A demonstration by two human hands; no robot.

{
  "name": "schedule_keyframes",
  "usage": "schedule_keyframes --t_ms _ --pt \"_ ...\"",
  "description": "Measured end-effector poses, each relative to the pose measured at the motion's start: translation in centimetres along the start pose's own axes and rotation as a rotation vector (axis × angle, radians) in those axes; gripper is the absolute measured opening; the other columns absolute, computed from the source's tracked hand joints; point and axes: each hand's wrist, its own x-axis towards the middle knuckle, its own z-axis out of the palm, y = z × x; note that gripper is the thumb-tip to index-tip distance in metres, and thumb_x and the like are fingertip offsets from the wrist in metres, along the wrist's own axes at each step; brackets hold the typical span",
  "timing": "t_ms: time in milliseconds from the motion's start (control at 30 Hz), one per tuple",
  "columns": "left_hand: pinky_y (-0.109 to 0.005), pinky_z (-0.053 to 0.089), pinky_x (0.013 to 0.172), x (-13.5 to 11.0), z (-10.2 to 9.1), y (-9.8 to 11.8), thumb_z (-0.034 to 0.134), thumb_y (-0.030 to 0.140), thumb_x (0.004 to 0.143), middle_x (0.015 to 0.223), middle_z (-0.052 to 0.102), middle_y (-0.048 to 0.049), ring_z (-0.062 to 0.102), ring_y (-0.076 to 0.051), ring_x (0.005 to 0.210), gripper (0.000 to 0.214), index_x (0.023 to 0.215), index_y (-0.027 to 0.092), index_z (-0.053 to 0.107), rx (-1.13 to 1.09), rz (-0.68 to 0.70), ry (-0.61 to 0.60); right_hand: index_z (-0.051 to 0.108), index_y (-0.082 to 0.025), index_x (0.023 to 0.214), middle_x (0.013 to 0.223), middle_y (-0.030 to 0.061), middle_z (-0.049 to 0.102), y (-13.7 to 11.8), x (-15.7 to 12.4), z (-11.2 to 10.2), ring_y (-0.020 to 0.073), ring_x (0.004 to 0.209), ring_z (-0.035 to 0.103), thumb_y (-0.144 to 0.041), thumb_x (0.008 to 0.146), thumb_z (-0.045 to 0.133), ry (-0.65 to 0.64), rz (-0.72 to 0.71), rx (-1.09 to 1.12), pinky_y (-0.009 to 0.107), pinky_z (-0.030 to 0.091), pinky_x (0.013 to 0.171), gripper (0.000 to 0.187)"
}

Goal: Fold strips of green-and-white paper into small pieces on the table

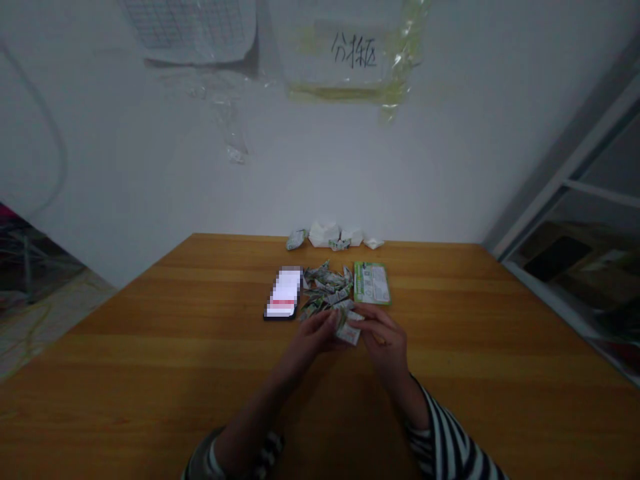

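Observation:
Between my two hands is a small white-and-green printed packet [350, 332], held a little above the wooden table. My left hand [320, 331] is closed on its left side, thumb on top. From the right, the fingers of my right hand [384, 333] pinch the same packet. Just beyond lies a loose heap of crumpled green-and-white wrappers [327, 283]. Right of the heap, a flat green-and-white printed package [371, 283] rests on the table. The print on the held packet is too small to read.
A lit phone [284, 293] lies left of the heap. White crumpled tissues [324, 234] and a crumpled wrapper [296, 239] sit along the table's back edge, by the wall. A metal-framed shelf [590, 190] stands at the right. The wooden table [480, 360] spreads wide to both sides.

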Motion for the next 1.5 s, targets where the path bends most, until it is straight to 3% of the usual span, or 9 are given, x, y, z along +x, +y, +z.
schedule_keyframes --t_ms 233,400,533,633,767,1000,1233,1400,1500 --pt "-0.029 0.057 0.066 -0.2 -0.1 0.0 0.071 0.047 0.072 0.081 0.073 -0.0037 0.067 -0.018 0.069 0.042 0.098 0.014 0.072 0.166 0.159 0.062 0.074 -0.022 0.094 0.095 0.0082 0.07 0.0 0.0 0.5 0.0206 0.091 0.066 -0.014 0.083 0.057 -0.085 0.083 -0.015 0.032 0.053 0.079 0.022" --pt "-0.031 0.055 0.07 -0.3 0.1 -1.0 0.059 0.038 0.084 0.088 0.072 -0.0072 0.065 -0.021 0.076 0.038 0.115 0.017 0.066 0.616 0.378 0.077 0.065 -0.018 0.09 0.076 0.0035 0.07 0.8 -0.3 1.2 0.0164 0.064 0.065 -0.023 0.078 0.066 0.012 0.377 0.114 0.026 0.053 0.059 0.012" --pt "-0.034 0.052 0.081 -0.4 0.5 -2.0 0.051 0.025 0.088 0.108 0.067 -0.0136 0.064 -0.023 0.092 0.048 0.135 0.018 0.049 0.976 0.566 0.131 0.062 -0.018 0.097 0.071 0.0011 0.068 1.0 -0.5 1.4 0.0156 0.062 0.063 -0.025 0.076 0.069 0.046 0.434 0.113 0.025 0.052 0.058 0.023" --pt "-0.037 0.053 0.081 -0.3 0.5 -2.5 0.045 0.019 0.089 0.113 0.065 -0.0177 0.065 -0.026 0.096 0.053 0.141 0.014 0.038 1.161 0.563 0.144 0.063 -0.018 0.096 0.068 -0.0002 0.065 0.6 -0.5 1.5 0.0153 0.059 0.061 -0.026 0.076 0.069 0.054 0.426 0.049 0.025 0.051 0.057 0.022" --pt "-0.038 0.053 0.082 -0.4 0.4 -2.2 0.045 0.013 0.088 0.115 0.066 -0.0183 0.065 -0.028 0.1 0.049 0.137 0.013 0.042 1.292 0.526 0.144 0.064 -0.018 0.098 0.067 -0.0012 0.061 -0.1 -0.7 2.0 0.0148 0.06 0.059 -0.027 0.077 0.068 0.024 0.393 0.034 0.024 0.05 0.058 0.023" --pt "-0.038 0.053 0.086 -1.0 1.2 -1.8 0.045 0.014 0.09 0.118 0.065 -0.0171 0.064 -0.026 0.103 0.041 0.131 0.015 0.049 1.273 0.555 0.072 0.059 -0.019 0.106 0.093 0.0056 0.07 0.3 -1.0 2.5 0.0202 0.085 0.066 -0.032 0.08 0.064 0.022 0.461 0.226 0.027 0.053 0.07 0.029" --pt "-0.038 0.054 0.085 -1.1 1.4 -2.5 0.043 0.014 0.09 0.116 0.065 -0.017 0.065 -0.025 0.1 0.047 0.138 0.017 0.045 1.147 0.632 0.034 0.058 -0.018 0.107 0.068 -0.0009 0.067 1.1 -1.0 2.1 0.0168 0.062 0.063 -0.029 0.078 0.067 0.027 0.533 0.273 0.025 0.051 0.058 0.033" --pt "-0.037 0.048 0.096 -1.4 1.9 -1.5 0.044 0.019 0.092 0.126 0.061 -0.0137 0.059 -0.024 0.113 0.041 0.133 0.02 0.053 0.914 0.643 0.02 0.064 -0.018 0.104 0.093 0.0071 0.073 1.6 -1.1 2.0 0.0222 0.084 0.067 -0.035 0.082 0.063 0.018 0.478 0.321 0.033 0.054 0.075 0.027" --pt "-0.036 0.05 0.091 -1.1 1.6 -1.2 0.053 0.025 0.089 0.115 0.07 -0.0098 0.065 -0.024 0.104 0.033 0.12 0.022 0.064 0.703 0.561 0.166 0.064 -0.021 0.113 0.112 0.0085 0.069 1.5 -1.2 1.9 0.0249 0.103 0.064 -0.037 0.087 0.057 -0.043 0.405 0.236 0.038 0.05 0.088 0.032"
